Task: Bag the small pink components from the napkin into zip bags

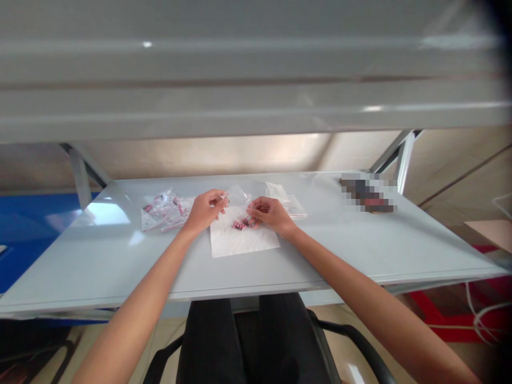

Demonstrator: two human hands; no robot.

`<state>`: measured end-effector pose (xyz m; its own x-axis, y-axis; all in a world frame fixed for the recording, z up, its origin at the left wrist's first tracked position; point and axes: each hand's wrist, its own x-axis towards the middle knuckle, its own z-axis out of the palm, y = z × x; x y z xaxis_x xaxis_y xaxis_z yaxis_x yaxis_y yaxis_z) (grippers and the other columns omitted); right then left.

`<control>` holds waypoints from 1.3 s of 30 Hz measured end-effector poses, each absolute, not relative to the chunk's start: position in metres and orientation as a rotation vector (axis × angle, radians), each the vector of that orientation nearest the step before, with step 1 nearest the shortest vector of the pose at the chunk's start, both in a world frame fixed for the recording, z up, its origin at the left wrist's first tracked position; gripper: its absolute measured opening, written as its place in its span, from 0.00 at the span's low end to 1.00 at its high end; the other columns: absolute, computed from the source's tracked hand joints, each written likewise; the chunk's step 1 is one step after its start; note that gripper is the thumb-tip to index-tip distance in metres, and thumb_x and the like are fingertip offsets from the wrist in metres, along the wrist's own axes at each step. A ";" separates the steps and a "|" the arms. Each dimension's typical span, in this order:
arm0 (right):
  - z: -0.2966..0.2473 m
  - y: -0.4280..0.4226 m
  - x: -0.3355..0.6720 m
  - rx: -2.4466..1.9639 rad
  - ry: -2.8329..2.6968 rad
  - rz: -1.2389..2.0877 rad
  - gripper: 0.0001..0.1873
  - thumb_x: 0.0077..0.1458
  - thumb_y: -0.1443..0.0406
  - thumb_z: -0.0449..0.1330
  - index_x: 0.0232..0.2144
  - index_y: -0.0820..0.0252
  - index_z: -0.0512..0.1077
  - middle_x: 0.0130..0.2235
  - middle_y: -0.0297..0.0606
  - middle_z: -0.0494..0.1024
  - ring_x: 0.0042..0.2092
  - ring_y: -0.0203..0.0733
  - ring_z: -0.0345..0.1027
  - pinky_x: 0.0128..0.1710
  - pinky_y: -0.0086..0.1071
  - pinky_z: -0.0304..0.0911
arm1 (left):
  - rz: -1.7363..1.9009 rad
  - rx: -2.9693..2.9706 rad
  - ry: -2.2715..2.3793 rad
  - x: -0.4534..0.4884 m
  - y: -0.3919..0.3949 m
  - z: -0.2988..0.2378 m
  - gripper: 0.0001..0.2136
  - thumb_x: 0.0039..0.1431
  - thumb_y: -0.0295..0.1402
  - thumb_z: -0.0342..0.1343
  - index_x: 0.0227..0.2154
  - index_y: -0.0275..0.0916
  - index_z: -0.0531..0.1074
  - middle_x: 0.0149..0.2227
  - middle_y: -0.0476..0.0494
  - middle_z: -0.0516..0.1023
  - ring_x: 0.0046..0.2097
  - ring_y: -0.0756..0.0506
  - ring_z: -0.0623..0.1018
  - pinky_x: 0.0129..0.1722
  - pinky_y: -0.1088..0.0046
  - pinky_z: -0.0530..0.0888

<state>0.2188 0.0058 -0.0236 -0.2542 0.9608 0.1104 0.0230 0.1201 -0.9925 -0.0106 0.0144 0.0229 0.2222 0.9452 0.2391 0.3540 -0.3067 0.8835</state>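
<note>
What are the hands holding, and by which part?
The left hand pinches a clear plastic bag by its left edge; the right hand is at the bag's other side, but whether it grips cannot be told.

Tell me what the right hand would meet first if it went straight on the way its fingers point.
Ahead of the right hand, probably the small clear plastic bag pinched by the left hand; depth is unclear, so they may already touch.

The person wears dark, nearly black trousers [212, 341] of plain matt cloth, and the left forearm [136, 304] and right forearm [372, 301] run bare and slender down to the long-fingered left hand [205, 210] and right hand [272, 213].
</note>
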 end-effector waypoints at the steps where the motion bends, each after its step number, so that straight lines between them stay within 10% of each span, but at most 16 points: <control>1: -0.024 0.006 0.219 -1.021 -1.479 1.284 0.22 0.48 0.49 0.69 0.34 0.58 0.71 0.27 0.36 0.79 0.26 0.41 0.75 0.25 0.33 0.71 | 1.082 1.797 1.208 -0.010 0.015 0.022 0.16 0.57 0.42 0.60 0.42 0.35 0.76 0.32 0.42 0.80 0.28 0.48 0.78 0.20 0.76 0.71; 39: -0.011 -0.001 0.218 -0.941 -1.402 1.334 0.21 0.48 0.49 0.69 0.27 0.60 0.74 0.20 0.31 0.71 0.20 0.32 0.59 0.19 0.28 0.54 | 1.062 1.706 1.054 -0.006 0.007 0.013 0.22 0.49 0.43 0.68 0.43 0.36 0.77 0.34 0.38 0.83 0.35 0.41 0.82 0.29 0.68 0.79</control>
<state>0.2182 -0.0015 -0.0106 -0.2527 0.9595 0.1248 -0.0768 0.1086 -0.9911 -0.0060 0.0065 0.0128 0.2857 0.9321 0.2225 0.2154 -0.2887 0.9329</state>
